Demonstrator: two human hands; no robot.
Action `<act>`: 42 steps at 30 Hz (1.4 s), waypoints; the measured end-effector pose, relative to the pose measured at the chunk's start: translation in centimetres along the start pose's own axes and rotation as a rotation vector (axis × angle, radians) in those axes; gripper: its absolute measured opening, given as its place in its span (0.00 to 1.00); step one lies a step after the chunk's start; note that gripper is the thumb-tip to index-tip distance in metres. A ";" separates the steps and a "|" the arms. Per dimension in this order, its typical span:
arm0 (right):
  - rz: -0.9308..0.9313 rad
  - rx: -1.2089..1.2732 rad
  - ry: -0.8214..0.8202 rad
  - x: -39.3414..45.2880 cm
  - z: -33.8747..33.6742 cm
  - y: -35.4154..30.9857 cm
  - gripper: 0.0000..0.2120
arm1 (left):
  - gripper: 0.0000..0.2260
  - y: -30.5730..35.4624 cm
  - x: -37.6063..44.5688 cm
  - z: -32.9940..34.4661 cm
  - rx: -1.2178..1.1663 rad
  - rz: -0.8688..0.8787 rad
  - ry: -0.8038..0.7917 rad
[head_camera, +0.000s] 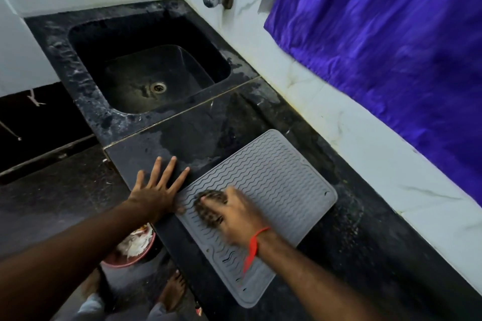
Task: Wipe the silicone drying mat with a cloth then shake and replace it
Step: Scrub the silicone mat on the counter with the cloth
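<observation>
We see the grey silicone mat (263, 206) lying flat on the dark bench (198, 135), right of the sink (146, 70). Our right hand (240, 219) — blurred — grips a bunched dark cloth (210, 206) against the mat's near part, fingers curled round it. Our left hand (156, 193) lies flat, fingers spread straight — thumb at the mat's left edge.

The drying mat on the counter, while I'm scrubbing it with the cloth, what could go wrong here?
1. The mat lies at an angle, with its near corner close to the counter front edge; hard wiping might push it off.
2. The left hand presses flat on the counter, its thumb only at the mat's edge, so the mat may slide.
3. The right hand holds a small bunched cloth; corners could get missed.
</observation>
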State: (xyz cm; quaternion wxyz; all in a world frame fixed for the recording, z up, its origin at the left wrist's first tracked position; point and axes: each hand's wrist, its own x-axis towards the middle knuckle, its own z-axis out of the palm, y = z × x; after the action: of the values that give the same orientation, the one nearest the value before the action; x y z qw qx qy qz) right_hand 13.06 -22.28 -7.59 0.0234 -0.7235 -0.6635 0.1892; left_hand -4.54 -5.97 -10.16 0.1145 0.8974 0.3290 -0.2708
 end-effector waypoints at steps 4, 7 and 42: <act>-0.066 -0.077 -0.028 0.0 2.0 -1.5 0.31 | 0.43 0.5 0.3 -0.1 0.052 -0.002 -0.006; 0.022 -0.037 -0.037 0.6 1.2 2.3 0.32 | 0.45 0.4 0.4 -0.1 0.052 -0.001 -0.020; 0.366 -0.010 0.029 0.5 -2.0 11.9 0.32 | 0.44 0.6 -0.1 -1.1 -0.001 -0.023 -0.057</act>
State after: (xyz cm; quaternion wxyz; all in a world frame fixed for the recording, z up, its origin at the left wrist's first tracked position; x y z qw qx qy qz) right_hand 25.00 -22.74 -9.29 -0.0054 -0.8348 -0.5215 0.1763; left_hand -3.75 -6.03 -9.18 0.1211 0.8854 0.3362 -0.2972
